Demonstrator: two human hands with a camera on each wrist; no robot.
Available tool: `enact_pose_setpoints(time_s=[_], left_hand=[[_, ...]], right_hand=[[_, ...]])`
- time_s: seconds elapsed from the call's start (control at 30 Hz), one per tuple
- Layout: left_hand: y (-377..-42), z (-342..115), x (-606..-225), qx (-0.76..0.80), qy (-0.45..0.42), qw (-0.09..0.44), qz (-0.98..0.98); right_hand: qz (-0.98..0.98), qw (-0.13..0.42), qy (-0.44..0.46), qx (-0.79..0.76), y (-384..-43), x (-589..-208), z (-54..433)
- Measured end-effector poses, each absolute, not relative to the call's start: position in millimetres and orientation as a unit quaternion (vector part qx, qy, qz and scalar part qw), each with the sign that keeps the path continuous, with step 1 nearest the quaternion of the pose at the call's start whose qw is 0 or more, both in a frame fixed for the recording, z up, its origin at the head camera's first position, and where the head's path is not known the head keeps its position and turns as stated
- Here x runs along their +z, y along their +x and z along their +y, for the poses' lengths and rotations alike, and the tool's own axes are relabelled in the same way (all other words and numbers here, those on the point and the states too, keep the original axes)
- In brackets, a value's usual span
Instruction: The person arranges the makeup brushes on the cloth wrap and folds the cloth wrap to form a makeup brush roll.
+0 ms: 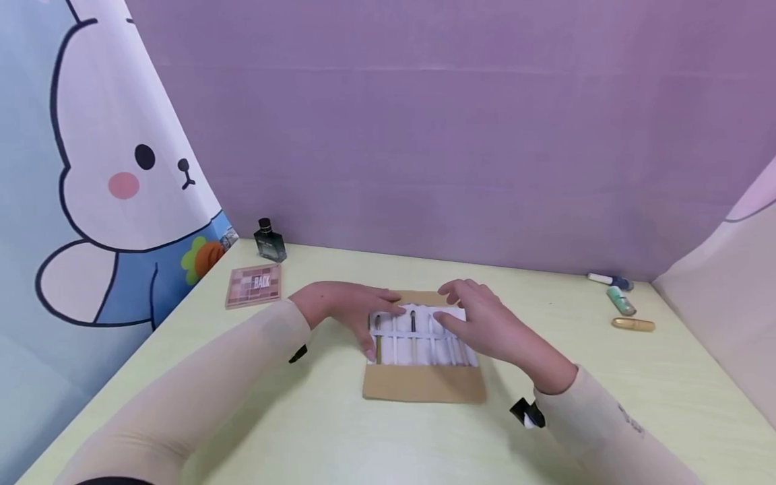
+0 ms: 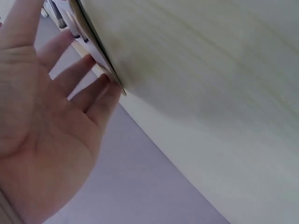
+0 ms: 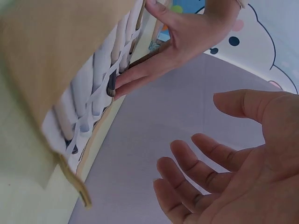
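A tan brush roll lies unfolded on the table, its white lining facing up. Several makeup brushes stand in a row under a white band; one has a dark-tipped brush head. My left hand rests on the roll's left side, thumb and fingers spread along its edge. In the left wrist view its fingertips touch the roll's border. Above the roll's right side hovers my right hand, fingers loosely bent and holding nothing. A narrow tan tab sticks out from the roll's edge in the right wrist view.
A makeup palette and a dark square bottle stand at the back left. Towards the back right lie a gold tube, a green-capped bottle and a white-capped bottle. A purple curtain hangs behind the table.
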State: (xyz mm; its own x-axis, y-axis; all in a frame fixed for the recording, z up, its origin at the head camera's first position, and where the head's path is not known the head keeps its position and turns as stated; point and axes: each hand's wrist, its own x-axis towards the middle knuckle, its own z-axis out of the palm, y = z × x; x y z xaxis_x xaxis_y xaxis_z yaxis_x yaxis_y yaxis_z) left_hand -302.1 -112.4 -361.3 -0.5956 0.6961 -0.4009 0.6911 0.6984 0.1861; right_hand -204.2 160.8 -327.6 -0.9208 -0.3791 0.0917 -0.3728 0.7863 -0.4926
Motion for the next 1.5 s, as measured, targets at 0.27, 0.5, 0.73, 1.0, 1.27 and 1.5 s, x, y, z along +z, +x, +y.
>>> enact_pose_setpoints(time_s=[0.27,0.5,0.73,1.0,1.27,1.5], left_hand=[[-291.1,-105.1,-364.5,0.013,0.334,0.197,0.922],[-277.9,-103.6,-363.3,0.011,0.262,0.186,0.947],[-265.2,-97.9,-361.0,-0.020,0.227,0.178,0.957],[-250.6,-86.6,-361.1,-0.069,0.216,0.146,0.963],[-239.2,-78.8,-363.8,-0.055,0.188,0.130,0.972],[-230.9,-71.3,-363.4,-0.052,0.161,0.135,0.976]], right_hand=[[0.934,-0.002,-0.223,-0.279,-201.7,-327.2,159.0],[0.926,0.011,-0.243,-0.289,-192.3,-334.9,153.3],[0.919,0.045,-0.289,-0.265,-178.9,-346.9,144.8],[0.918,0.039,-0.333,-0.212,-170.9,-360.5,139.6],[0.930,0.021,-0.333,-0.156,-169.4,-370.0,139.0],[0.936,0.013,-0.326,-0.131,-169.6,-373.5,135.7]])
